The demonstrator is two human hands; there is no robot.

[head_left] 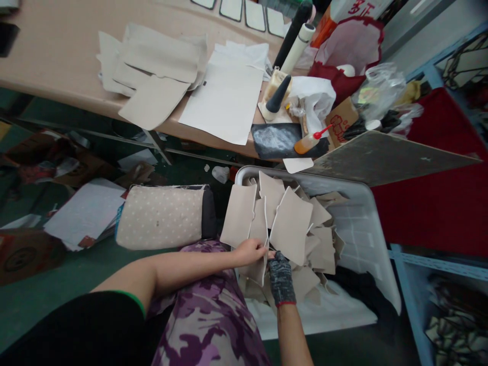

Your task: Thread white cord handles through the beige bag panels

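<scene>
Several beige flat pieces (292, 226) with pale edges lie heaped in a white plastic bin (358, 213). Over the bin's left part, my bare left hand (249, 252) pinches the edge of one beige piece (257, 269). My right hand (280, 274), in a grey fingerless glove with a red cuff, is right beside it, its fingers bent at the same edge. Those fingertips are partly hidden, so whether they grip the piece is unclear.
A brown-covered table (49, 56) beyond the bin bears beige sheets (160, 56), a white sheet (229, 96) and a glue bottle (307, 142). A dotted cushion (160, 216) is left of the bin. A board (389, 157) juts over its far edge.
</scene>
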